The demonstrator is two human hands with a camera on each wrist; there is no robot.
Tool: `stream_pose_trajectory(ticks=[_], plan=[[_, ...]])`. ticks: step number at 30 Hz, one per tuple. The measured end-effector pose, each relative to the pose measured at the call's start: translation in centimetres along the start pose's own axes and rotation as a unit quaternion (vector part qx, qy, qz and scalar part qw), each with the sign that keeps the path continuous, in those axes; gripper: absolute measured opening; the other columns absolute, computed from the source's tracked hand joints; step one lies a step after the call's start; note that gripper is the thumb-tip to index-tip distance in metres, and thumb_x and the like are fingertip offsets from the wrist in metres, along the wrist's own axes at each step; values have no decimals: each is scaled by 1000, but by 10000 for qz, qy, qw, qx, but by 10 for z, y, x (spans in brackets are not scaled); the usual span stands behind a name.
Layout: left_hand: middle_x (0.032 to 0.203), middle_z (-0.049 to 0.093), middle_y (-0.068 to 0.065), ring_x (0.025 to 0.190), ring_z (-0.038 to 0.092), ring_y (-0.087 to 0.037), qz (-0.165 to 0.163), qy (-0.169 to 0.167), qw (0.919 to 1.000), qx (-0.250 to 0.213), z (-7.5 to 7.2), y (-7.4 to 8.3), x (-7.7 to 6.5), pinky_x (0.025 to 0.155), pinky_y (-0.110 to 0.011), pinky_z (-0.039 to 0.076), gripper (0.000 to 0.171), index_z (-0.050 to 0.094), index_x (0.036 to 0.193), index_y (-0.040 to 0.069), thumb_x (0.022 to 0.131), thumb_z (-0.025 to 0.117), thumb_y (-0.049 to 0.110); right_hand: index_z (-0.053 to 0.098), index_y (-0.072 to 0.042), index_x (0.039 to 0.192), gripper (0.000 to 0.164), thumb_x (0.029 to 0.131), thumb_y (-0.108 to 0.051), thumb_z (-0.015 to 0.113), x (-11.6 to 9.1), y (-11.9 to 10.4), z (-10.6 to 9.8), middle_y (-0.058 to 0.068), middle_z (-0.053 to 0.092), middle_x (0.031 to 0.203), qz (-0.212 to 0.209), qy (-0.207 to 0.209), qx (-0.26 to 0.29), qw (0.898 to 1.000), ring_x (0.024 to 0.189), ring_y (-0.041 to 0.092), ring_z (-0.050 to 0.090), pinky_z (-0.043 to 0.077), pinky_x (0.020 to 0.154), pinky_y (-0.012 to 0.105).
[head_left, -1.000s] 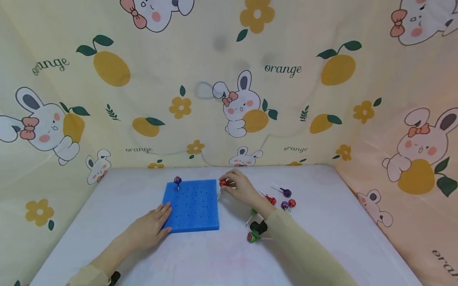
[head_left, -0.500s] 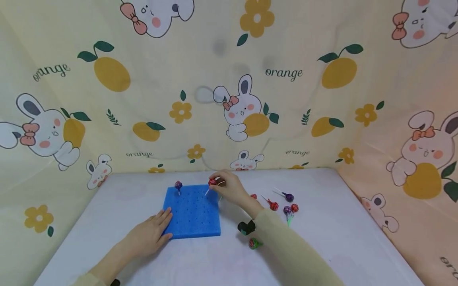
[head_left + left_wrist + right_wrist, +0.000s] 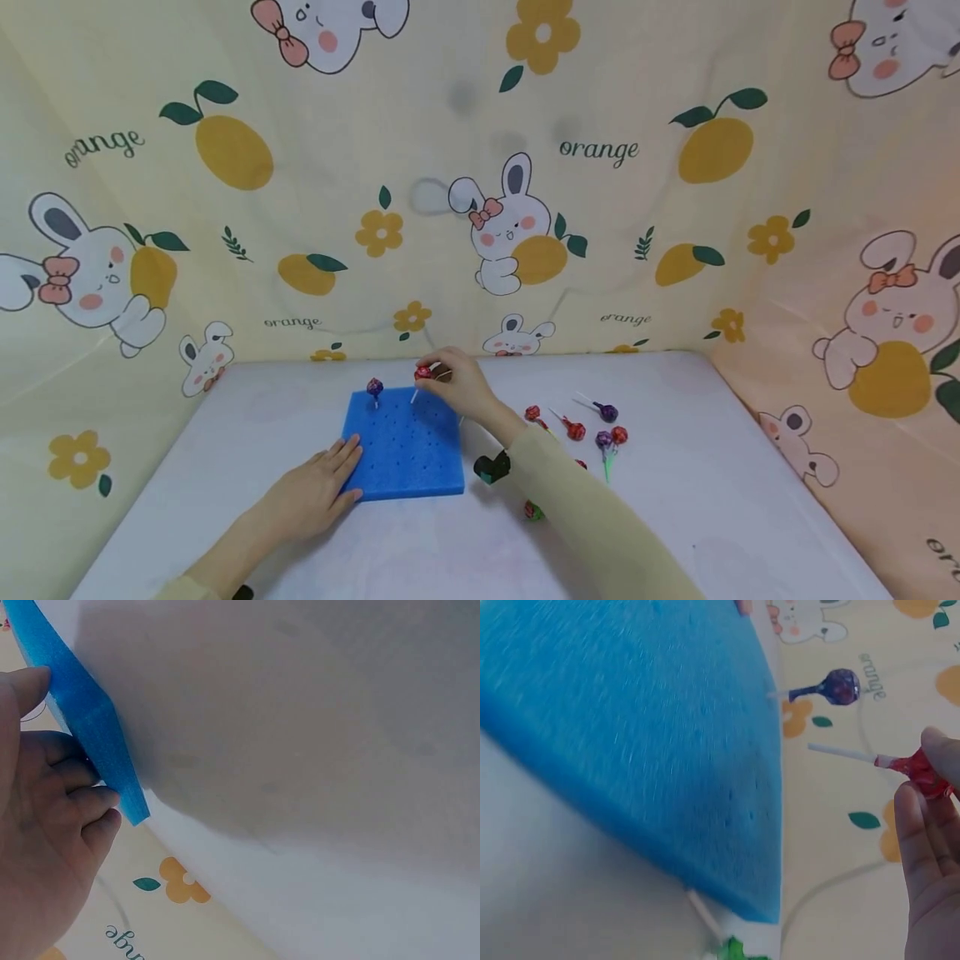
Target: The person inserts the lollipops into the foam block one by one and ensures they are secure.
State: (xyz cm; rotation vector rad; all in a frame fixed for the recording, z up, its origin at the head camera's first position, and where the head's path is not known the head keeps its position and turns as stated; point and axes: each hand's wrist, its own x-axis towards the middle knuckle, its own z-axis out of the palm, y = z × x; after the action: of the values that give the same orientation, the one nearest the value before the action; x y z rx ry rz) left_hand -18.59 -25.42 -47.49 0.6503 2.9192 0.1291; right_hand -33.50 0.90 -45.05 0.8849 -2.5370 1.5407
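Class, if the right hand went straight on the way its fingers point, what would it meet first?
Most likely the purple lollipop standing in the blue foam board, left of the right hand in the head view, though depth is unclear, so it may miss.

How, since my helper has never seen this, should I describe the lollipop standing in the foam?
On the white table, find the blue foam block with a left hand at its left edge. Near its far left corner stands a round purple lollipop. It alone stands upright in the foam; the nearby red lollipop is held by the right hand.
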Motion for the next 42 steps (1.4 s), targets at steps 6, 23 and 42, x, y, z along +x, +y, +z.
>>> stream_pose_trajectory(ticks=[6, 23, 42], plan=[[164, 34, -26, 151, 34, -45, 29, 115, 9999, 55, 1, -3, 1, 118, -61, 37, 69, 42, 154, -7, 106, 58, 39, 72, -8, 123, 29, 97, -19, 77, 8, -3, 12, 5, 65, 118, -35, -35, -24, 10000, 101, 16, 69, 60, 88, 25], [164, 35, -25, 151, 34, -44, 26, 51, 10000, -37, 3, -2, 0, 119, -60, 36, 69, 43, 154, -6, 106, 59, 41, 73, -8, 122, 27, 98, -19, 75, 17, 2, 32, 2, 65, 116, 134, -232, -187, 9995, 101, 14, 68, 59, 86, 22], [164, 35, -26, 151, 34, -45, 106, 117, 9998, 84, 1, -4, 0, 119, -59, 36, 68, 43, 154, -6, 107, 57, 41, 73, -8, 126, 31, 100, -22, 73, 20, 8, 37, 4, 67, 120, -30, -512, -417, 9978, 102, 15, 68, 59, 88, 23]])
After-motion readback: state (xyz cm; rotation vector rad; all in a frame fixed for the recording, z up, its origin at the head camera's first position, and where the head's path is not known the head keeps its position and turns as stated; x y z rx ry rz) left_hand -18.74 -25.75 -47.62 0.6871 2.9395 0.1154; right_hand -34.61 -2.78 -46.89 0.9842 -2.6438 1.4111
